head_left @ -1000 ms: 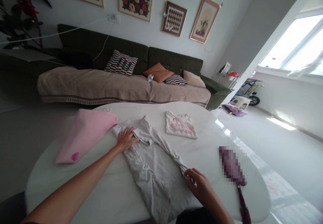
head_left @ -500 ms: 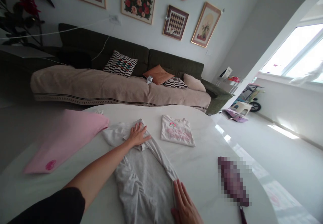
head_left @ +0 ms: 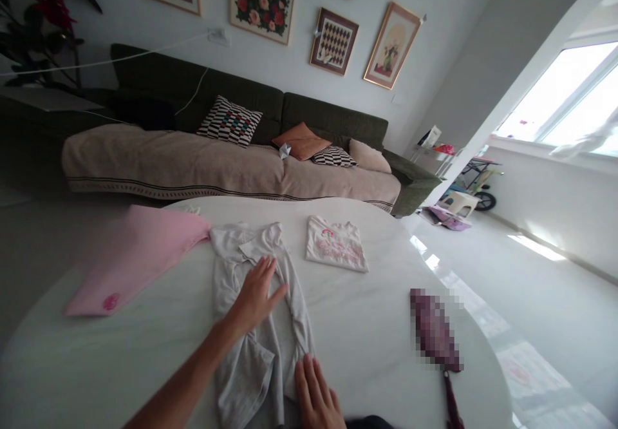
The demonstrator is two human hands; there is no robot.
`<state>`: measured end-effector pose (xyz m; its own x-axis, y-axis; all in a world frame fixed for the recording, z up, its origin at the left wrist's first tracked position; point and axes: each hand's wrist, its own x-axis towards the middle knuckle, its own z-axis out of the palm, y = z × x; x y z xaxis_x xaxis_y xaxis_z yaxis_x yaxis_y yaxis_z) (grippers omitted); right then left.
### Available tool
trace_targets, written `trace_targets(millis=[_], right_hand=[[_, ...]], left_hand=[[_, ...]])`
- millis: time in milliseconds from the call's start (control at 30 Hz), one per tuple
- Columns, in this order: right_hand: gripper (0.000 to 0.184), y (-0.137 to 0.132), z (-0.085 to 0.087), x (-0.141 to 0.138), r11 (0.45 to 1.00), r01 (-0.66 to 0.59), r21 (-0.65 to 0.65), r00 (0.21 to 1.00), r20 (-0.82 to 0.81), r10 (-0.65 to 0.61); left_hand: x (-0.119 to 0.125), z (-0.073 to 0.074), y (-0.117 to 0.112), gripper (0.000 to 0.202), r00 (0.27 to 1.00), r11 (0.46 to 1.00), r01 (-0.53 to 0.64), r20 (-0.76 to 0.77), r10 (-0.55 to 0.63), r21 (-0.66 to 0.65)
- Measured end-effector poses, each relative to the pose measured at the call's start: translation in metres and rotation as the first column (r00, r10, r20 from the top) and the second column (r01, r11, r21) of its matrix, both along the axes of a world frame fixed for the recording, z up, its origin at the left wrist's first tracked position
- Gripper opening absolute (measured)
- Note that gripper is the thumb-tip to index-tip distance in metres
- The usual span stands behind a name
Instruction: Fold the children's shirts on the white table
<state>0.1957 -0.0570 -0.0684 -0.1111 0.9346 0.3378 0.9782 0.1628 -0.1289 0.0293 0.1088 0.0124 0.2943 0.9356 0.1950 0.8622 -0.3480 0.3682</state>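
Left hand: we see it pressed flat, fingers spread, on the grey shirt.
Right hand: it lies flat at the shirt's near right edge, fingers pointing away from us.
Grey shirt: it lies folded lengthwise into a narrow strip on the white table.
Pink cloth: left of the shirt, its corner just beside the collar.
Folded tee: right of the shirt, apart from it.
Behind the table: we see a sofa with cushions.
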Motion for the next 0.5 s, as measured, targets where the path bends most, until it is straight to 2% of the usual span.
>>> trace_targets(millis=[33,100,133,200,267,333,433,500], right_hand=[[0.070,0.000,0.004,0.005,1.000,-0.020,-0.010,1.000,0.021,0.021],[0.070,-0.001,0.012,0.013,0.995,-0.090,-0.030,0.994,0.054,0.092],[0.069,-0.003,0.018,0.014,0.991,-0.128,-0.032,0.989,0.063,0.130],[0.065,-0.007,0.031,0.014,0.982,-0.190,-0.021,0.979,0.072,0.191],[0.060,-0.013,0.047,0.010,0.973,-0.229,-0.001,0.971,0.075,0.229],[0.052,-0.020,0.062,0.006,0.966,-0.257,-0.004,0.964,0.067,0.257],[0.028,-0.035,0.080,0.007,0.938,-0.340,-0.067,0.940,0.022,0.342],[0.016,-0.048,0.088,0.014,0.879,-0.462,-0.116,0.887,-0.056,0.459]], left_hand=[[-0.007,-0.015,-0.041,0.069,0.998,0.996,0.036,0.042,-0.039,0.081],[-0.023,-0.050,-0.113,0.084,0.990,0.969,0.135,0.016,-0.142,0.205],[-0.031,-0.066,-0.141,0.090,0.978,0.946,0.207,-0.030,-0.207,0.249],[-0.045,-0.084,-0.174,0.086,0.974,0.959,0.207,-0.137,-0.183,0.192],[-0.057,-0.082,-0.182,0.086,0.964,0.971,0.202,-0.200,-0.174,0.126],[-0.071,-0.067,-0.177,0.089,0.949,0.959,0.271,-0.190,-0.251,0.083],[-0.100,-0.041,-0.175,0.077,0.895,0.897,0.442,-0.045,-0.443,-0.022],[-0.123,-0.031,-0.185,0.057,0.859,0.853,0.510,0.118,-0.499,-0.109]])
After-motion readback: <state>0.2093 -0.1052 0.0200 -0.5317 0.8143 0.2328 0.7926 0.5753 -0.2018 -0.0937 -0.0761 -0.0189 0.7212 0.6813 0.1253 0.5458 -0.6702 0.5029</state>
